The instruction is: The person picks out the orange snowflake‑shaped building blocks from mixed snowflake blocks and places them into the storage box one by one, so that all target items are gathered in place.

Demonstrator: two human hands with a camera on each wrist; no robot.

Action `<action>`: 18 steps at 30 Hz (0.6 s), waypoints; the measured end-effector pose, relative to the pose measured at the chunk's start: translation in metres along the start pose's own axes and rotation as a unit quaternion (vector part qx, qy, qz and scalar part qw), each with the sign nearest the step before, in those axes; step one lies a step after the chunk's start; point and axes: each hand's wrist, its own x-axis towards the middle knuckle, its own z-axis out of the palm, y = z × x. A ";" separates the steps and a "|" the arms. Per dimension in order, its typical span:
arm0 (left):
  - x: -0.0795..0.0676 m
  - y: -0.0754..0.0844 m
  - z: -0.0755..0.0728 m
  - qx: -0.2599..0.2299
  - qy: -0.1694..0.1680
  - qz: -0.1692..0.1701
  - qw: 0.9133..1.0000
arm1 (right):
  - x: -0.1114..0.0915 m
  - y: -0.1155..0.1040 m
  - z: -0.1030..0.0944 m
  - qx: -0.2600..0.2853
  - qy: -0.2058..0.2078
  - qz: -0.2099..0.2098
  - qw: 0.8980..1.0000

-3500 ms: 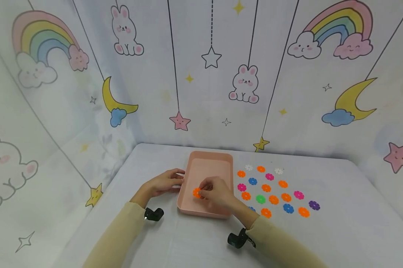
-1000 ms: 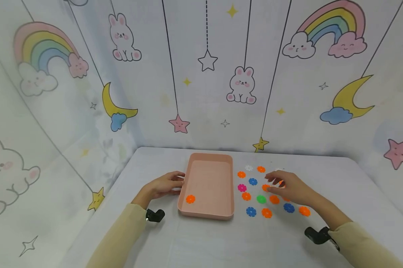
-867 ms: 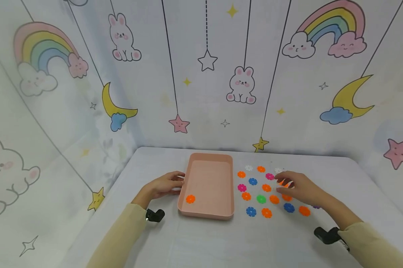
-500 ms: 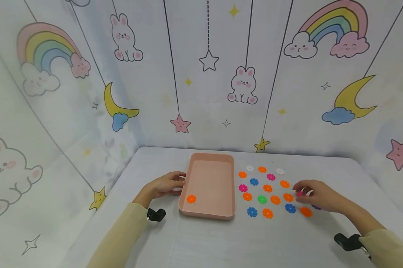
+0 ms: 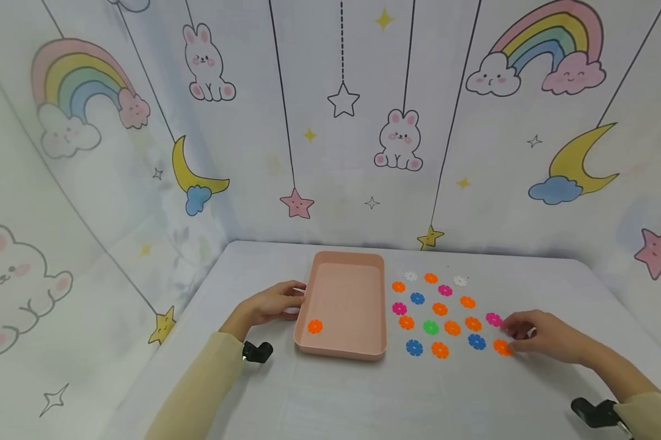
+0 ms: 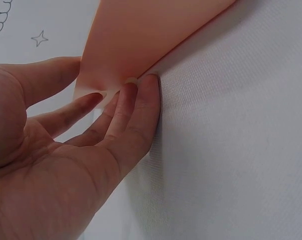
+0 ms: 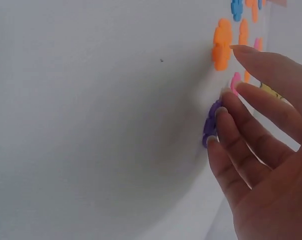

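Note:
Beside the left wall of a shallow pink tray [image 5: 344, 287], my left hand [image 5: 269, 304] rests with fingertips and thumb against the side; its fingers are only loosely bent. One orange notched plastic disc [image 5: 315, 326] lies inside the tray near the front left. My right hand [image 5: 553, 336] hovers low at the right end of the scattered discs, thumb and fingers apart. In the right wrist view, the thumb tip is right at an orange disc [image 7: 222, 45], and the other fingertips overlap a purple disc [image 7: 210, 125]. The hand hides that purple disc in the head view.
Right of the tray lie several more snowflake-like discs, among them a green one [image 5: 431, 327], a blue one [image 5: 476, 341], a pink one [image 5: 493, 319] and a white one [image 5: 460, 281]. A white cloth [image 5: 330, 403] covers the table; a patterned curtain [image 5: 341, 171] hangs behind.
My right hand left the orange disc in the tray, then moved right across the scattered discs to the purple one at the far right. My left hand stays at the tray.

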 end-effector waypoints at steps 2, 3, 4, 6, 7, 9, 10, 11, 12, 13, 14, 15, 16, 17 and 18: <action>0.000 0.000 0.000 0.001 0.001 0.001 1.000 | -0.002 0.002 0.001 0.008 -0.002 0.003 1.000; -0.001 0.000 0.000 0.001 0.001 0.001 1.000 | -0.002 0.003 0.002 0.012 -0.002 0.005 1.000; -0.001 0.000 0.000 0.000 0.001 0.001 1.000 | -0.003 0.004 0.003 0.016 -0.002 0.004 1.000; 0.000 0.000 0.000 -0.001 -0.001 0.001 1.000 | -0.003 0.004 0.006 0.022 0.001 0.003 1.000; 0.000 0.000 0.000 -0.002 -0.002 0.001 1.000 | -0.003 0.004 0.007 0.023 0.005 0.001 1.000; 0.000 0.000 -0.001 -0.003 -0.002 0.000 1.000 | -0.004 0.003 0.009 0.023 0.013 -0.005 1.000; 0.001 -0.001 -0.001 -0.004 -0.002 0.000 1.000 | -0.004 0.003 0.010 0.023 0.016 -0.010 1.000; 0.001 -0.001 -0.001 -0.004 -0.002 -0.001 1.000 | -0.004 0.002 0.010 0.024 0.020 -0.011 0.999; 0.001 -0.001 -0.001 -0.004 -0.001 -0.002 1.000 | -0.004 0.002 0.011 0.024 0.022 -0.012 0.999; 0.002 -0.001 -0.001 -0.004 0.000 -0.002 1.000 | -0.004 0.002 0.011 0.023 0.024 -0.012 0.999; 0.002 -0.001 -0.001 -0.004 0.001 -0.002 1.000 | -0.005 0.001 0.012 0.023 0.024 -0.011 0.999; 0.002 -0.001 0.000 -0.004 0.002 -0.003 1.000 | -0.005 0.001 0.012 0.023 0.023 -0.009 0.999; 0.002 -0.001 0.000 -0.004 0.003 -0.003 1.000 | -0.005 0.001 0.012 0.023 0.021 -0.007 0.999; 0.001 -0.001 0.000 -0.004 0.003 -0.003 1.000 | -0.005 0.001 0.012 0.023 0.020 -0.005 1.000; 0.001 0.000 0.000 -0.003 0.003 -0.003 1.000 | -0.005 0.002 0.012 0.021 0.018 -0.004 1.000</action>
